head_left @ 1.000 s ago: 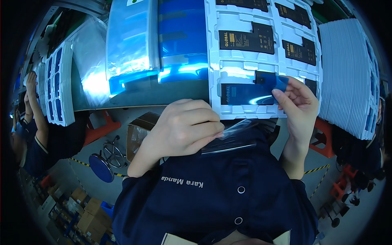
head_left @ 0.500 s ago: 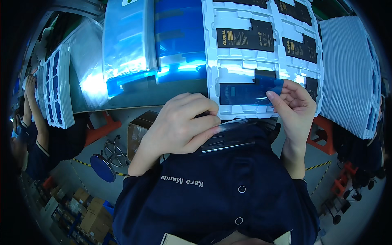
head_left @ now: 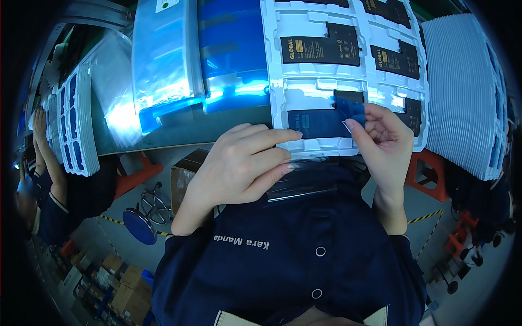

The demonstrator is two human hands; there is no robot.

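Observation:
A translucent blue film (head_left: 353, 113) lies over a flat black battery (head_left: 318, 125) in the nearest left pocket of a white plastic tray (head_left: 278, 98). My right hand (head_left: 383, 136) pinches the film's right end between thumb and fingers, and that end curls up off the battery. My left hand (head_left: 242, 160) stretches its index finger onto the covered battery's left end. Its thumb and other fingers are closed at the edge of a clear plastic film (head_left: 302, 187) hanging in front of my shirt. More black batteries (head_left: 321, 46) with gold print sit uncovered in the other pockets.
Left of the tray lie a stack of blue film sheets (head_left: 234, 60) and clear plastic bags (head_left: 166, 60). A tall stack of white trays (head_left: 454, 92) stands at the right. Other filled trays (head_left: 76, 122) are at the far left, beside another person's arms (head_left: 46, 144).
My left index finger has extended onto the battery's left end. My right hand has shifted slightly left with the film end, which is now more curled.

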